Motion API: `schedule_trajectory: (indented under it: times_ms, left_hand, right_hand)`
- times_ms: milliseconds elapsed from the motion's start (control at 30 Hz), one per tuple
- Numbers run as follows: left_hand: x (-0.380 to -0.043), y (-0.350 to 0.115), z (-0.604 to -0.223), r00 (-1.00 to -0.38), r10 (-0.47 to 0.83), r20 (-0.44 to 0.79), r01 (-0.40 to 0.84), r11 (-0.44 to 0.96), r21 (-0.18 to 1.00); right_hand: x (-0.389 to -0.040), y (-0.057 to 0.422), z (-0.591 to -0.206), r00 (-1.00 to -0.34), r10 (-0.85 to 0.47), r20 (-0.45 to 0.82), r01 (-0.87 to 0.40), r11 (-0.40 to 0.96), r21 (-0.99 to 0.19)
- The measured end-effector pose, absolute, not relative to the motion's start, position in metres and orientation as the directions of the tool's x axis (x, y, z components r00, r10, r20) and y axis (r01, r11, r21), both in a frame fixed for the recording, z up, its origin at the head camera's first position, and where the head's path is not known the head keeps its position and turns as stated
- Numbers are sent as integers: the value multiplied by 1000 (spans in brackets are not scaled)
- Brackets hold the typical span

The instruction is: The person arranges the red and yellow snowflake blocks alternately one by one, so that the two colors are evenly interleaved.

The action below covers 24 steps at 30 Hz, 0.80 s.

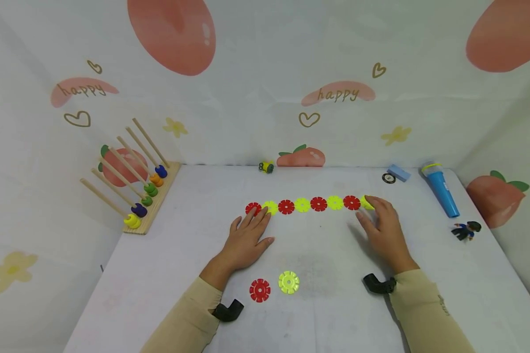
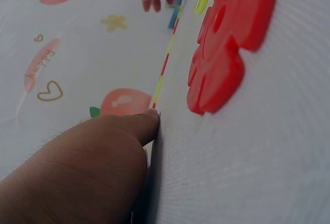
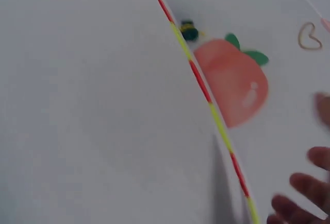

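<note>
Red and yellow notched plastic discs alternate in a row across the table, edge to edge; a middle red disc is plainly visible. My left hand lies flat at the left end, its straight fingertips on the end red disc and the neighbouring yellow disc. At the right end, my right hand is held with thumb and fingers apart, its fingers partly covering the last yellow disc. Nearer me lie a loose red disc and a loose yellow disc.
A wooden peg rack with coloured beads stands at the left. A small yellow-green toy sits at the back. To the right are a blue block, a black round piece, a blue toy microphone and a small figure.
</note>
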<state>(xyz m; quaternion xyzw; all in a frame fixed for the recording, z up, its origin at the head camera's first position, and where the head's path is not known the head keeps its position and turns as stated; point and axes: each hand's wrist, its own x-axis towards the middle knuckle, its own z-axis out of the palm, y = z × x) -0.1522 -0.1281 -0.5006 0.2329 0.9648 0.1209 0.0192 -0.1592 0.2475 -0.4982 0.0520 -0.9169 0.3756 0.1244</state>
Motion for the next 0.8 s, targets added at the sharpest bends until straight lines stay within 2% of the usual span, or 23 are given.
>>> schedule_trajectory:
  times_ms: [133, 267, 400, 467, 567, 633, 800]
  left_hand:
    - [-152, -128, -500, -892, 452, 22, 443, 862, 247]
    - [-152, -128, -502, -893, 449, 27, 443, 866, 234]
    - [-152, -128, -503, -893, 448, 28, 443, 868, 226]
    - [-152, -128, -502, -894, 448, 28, 442, 867, 229]
    - [-152, -128, -500, -893, 450, 27, 443, 866, 232]
    - [-153, -128, -501, -891, 453, 31, 447, 864, 231]
    - [-153, -130, -505, -886, 461, 48, 460, 861, 218]
  right_hand:
    - [-147, 227, -494, -965, -44, 257, -249, 441, -862]
    - [-130, 194, -489, -940, -253, 227, -272, 161, -949]
    - [-104, 152, -470, -863, -463, 201, -253, 52, -966]
    - [-89, 132, -461, -835, -525, 163, -237, 77, -968]
    - [-75, 108, -470, -790, -596, 142, -274, 136, -952]
    - [-69, 95, -481, -775, -623, 107, -326, 249, -912]
    - [-58, 75, -499, -745, -657, 113, -561, 526, -639]
